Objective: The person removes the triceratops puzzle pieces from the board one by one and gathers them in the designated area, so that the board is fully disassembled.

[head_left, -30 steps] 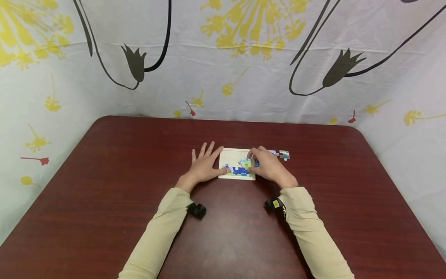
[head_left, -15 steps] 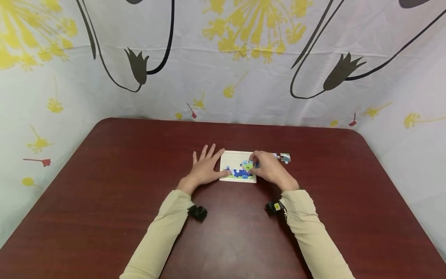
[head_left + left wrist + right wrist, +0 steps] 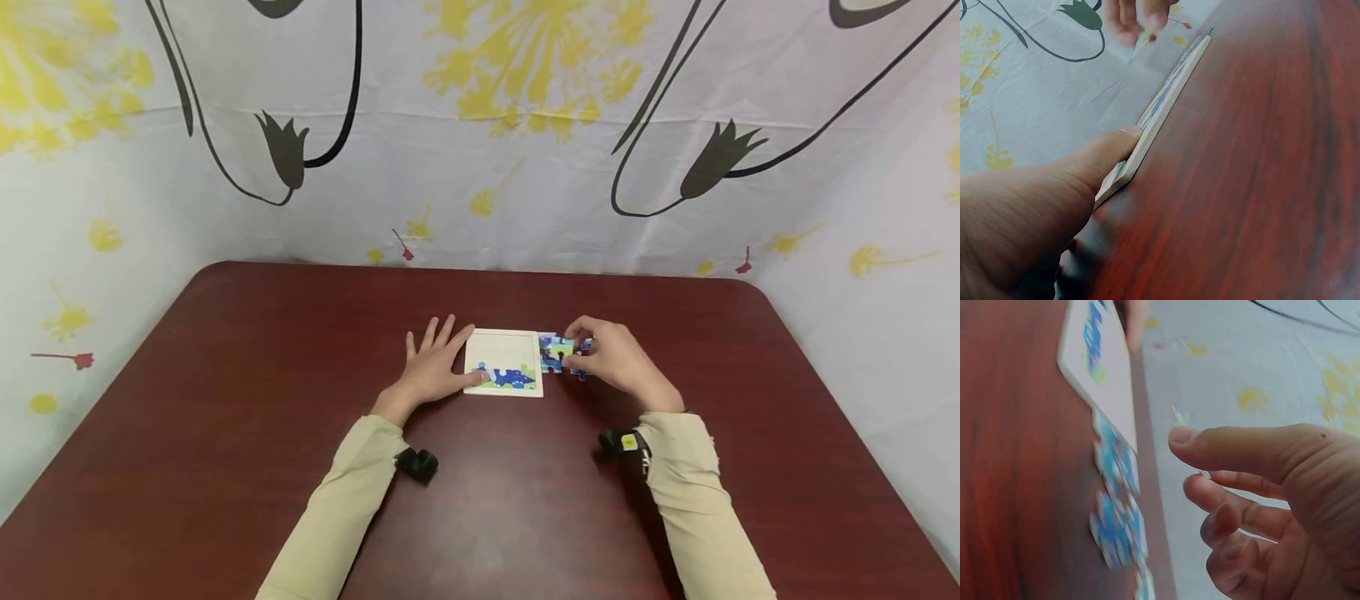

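A shallow wooden puzzle tray (image 3: 501, 346) lies on the table, with several blue and green pieces (image 3: 512, 377) fitted along its near side and bare wood behind them. My left hand (image 3: 429, 372) rests at the tray's left side, fingers spread, the thumb (image 3: 1113, 145) pressing over its near left corner. To the right of the tray, my right hand (image 3: 621, 357) pinches a green puzzle piece (image 3: 562, 348) between thumb and fingertips. In the right wrist view the held piece (image 3: 1178, 416) is raised above the table, seen edge-on and mostly hidden by the thumb.
Loose blue puzzle pieces (image 3: 1113, 525) lie against the tray's right side, partly under the right hand in the head view. The dark red table (image 3: 480, 500) reaches back to a patterned white cloth (image 3: 555, 225). Black straps with small cameras sit on both wrists.
My right hand has moved right, off the tray, carrying the green puzzle piece over the loose pieces. My left hand has stayed at the tray's left side. The head view has shifted slightly.
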`<state>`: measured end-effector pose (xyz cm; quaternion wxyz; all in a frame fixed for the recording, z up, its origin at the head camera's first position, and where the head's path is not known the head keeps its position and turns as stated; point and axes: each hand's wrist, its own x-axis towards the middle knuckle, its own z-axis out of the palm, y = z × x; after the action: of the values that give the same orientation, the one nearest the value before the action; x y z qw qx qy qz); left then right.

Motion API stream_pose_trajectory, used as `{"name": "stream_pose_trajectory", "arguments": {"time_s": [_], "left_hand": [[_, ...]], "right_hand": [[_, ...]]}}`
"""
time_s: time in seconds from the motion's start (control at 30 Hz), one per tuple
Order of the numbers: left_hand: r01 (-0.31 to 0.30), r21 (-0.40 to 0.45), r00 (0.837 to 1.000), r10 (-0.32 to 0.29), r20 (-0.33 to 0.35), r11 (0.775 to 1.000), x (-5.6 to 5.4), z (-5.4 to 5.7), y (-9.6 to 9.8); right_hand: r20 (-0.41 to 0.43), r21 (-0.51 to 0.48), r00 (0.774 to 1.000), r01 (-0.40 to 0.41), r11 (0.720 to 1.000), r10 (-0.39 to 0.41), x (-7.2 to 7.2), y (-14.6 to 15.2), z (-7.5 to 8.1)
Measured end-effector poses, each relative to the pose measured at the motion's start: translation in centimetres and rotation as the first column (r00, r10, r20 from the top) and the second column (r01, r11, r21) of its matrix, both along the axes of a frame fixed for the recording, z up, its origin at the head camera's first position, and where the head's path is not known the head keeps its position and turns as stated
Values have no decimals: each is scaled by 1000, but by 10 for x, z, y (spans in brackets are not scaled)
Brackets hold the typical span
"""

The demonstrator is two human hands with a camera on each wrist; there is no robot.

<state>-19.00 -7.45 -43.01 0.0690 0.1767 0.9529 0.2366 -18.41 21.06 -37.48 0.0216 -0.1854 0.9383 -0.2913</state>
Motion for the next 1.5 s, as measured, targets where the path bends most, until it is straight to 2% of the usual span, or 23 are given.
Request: {"name": "stream_pose_trajectory", "arguments": {"time_s": [0.23,0.43,0.77,1.03,1.5], "left_hand": [[-14,18,1000,14,-1,1000,2,-2,-2],[-7,16,1000,7,8,1000,4,-2,-1],[-5,24,1000,4,7,1000,11,-7,-1],[-8,8,1000,8,-13,1000,4,-2,0],[-8,5,1000,8,1,1000,2,-1,-1]], "right_hand": [[71,47,996,58,997,-62,5,44,2],[137,69,989,45,997,-54,8,61,-1],[183,65,980,65,996,-76,11,65,-17],[193,54,979,64,996,-73,5,66,-15],[194,55,974,108,993,-117,4,64,-19]]}}
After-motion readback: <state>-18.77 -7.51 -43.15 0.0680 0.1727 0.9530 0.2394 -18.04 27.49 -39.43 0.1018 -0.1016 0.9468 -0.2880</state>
